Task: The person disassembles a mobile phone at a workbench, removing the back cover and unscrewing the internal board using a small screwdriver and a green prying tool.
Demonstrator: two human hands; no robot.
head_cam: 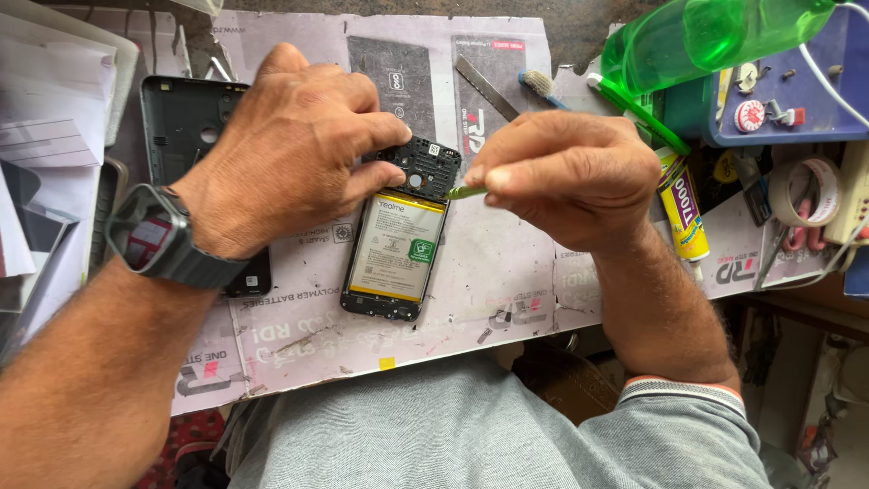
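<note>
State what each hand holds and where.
Left hand pinches the open phone at its top end; right hand pinches a thin green tool near its tip.

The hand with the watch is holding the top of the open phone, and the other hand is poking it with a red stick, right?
Not quite: the head view shows the thin stick is green, not red. The left hand does hold the opened black phone, and the right hand pokes it.

A work mat [507, 272] of pale printed cardboard covers the bench. On its left lies a dark phone back cover [186, 127], next to a stack of white papers [50, 100]. Near the top sit a metal blade [486, 88] and a toothbrush [541, 86]. To the right are a green plastic bottle [715, 36], a yellow glue tube [683, 213], a tape roll [804, 193] and a blue tray [797, 91] of small parts.
</note>
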